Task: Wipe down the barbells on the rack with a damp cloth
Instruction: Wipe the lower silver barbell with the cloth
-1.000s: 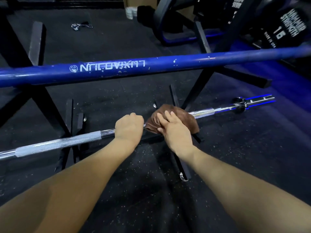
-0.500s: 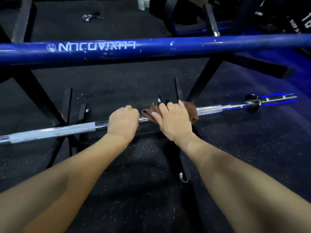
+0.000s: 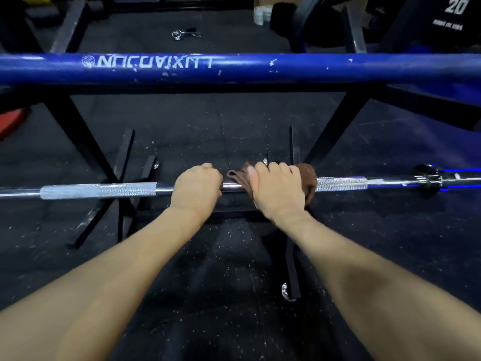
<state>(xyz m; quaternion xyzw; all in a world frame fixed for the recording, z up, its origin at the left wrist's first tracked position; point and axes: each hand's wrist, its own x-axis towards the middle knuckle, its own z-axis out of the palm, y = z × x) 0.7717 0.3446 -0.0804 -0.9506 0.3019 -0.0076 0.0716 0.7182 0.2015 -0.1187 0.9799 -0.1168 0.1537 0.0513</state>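
Observation:
A silver barbell with knurled sections lies across a low black rack, running left to right. My left hand is closed around its smooth middle. Just to the right, my right hand presses a brown cloth around the bar; the cloth shows on both sides of the fingers. The bar's right sleeve and collar reflect blue light. A thick blue barbell with white lettering crosses the view above, on black angled rack legs.
Speckled black rubber flooring lies under the rack. A metal spring collar lies on the floor far back. A black weight marked 20 sits top right, a red object at the left edge, a rack hook below.
My right hand has curled further over the cloth and closed it around the bar. My head has shifted, so the blue bar looks closer and level.

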